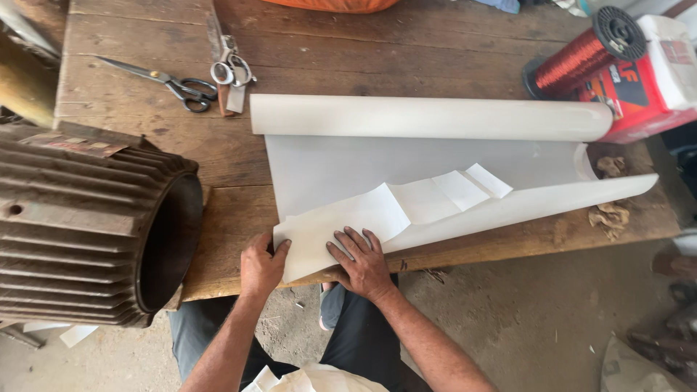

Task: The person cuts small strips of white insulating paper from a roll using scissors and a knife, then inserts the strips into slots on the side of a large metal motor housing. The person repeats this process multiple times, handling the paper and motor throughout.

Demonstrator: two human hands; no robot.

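A wide sheet of white insulating paper (341,167) lies partly unrolled on a wooden table (145,43), its rolled end (435,117) at the far side and its near edge curled over. My left hand (261,265) grips the folded near-left corner of the sheet at the table's front edge. My right hand (361,261) presses flat with spread fingers on the folded flap. Several small cut paper strips (443,192) lie overlapping on the sheet, just beyond my right hand.
A ribbed, rusty motor housing (87,225) sits at the table's left end. Black-handled scissors (163,81) and a smaller pair (231,69) lie at the back left. A spool of copper wire (588,52) and a red-and-white box (646,87) stand at the back right.
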